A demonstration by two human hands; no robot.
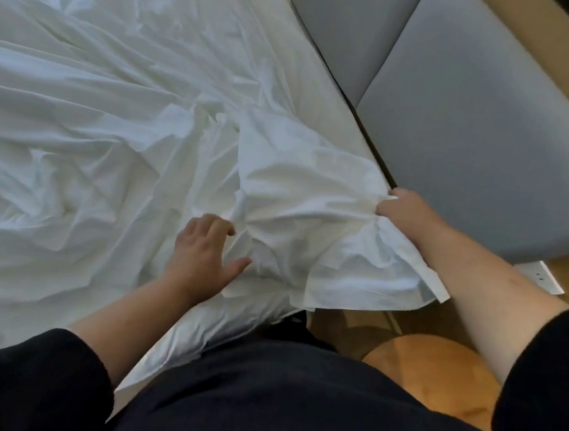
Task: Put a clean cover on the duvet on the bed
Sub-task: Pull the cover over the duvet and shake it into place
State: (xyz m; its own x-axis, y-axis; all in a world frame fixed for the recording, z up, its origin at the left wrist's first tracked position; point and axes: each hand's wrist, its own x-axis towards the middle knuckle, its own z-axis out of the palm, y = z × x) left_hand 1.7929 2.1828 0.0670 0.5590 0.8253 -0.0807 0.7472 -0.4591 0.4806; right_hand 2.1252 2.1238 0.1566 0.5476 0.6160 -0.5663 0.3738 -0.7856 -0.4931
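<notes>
white duvet cover (119, 125) rumpled, heaped across the bed (291, 44). right hand (402, 210) fingers pinching its corner at the bed's edge; left hand (204, 253) fingers spread loose, resting on folds.

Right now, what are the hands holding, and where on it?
The right hand grips the white cover at its bunched edge near the bed's corner. The left hand holds nothing; its relaxed fingers rest on the fabric.
</notes>
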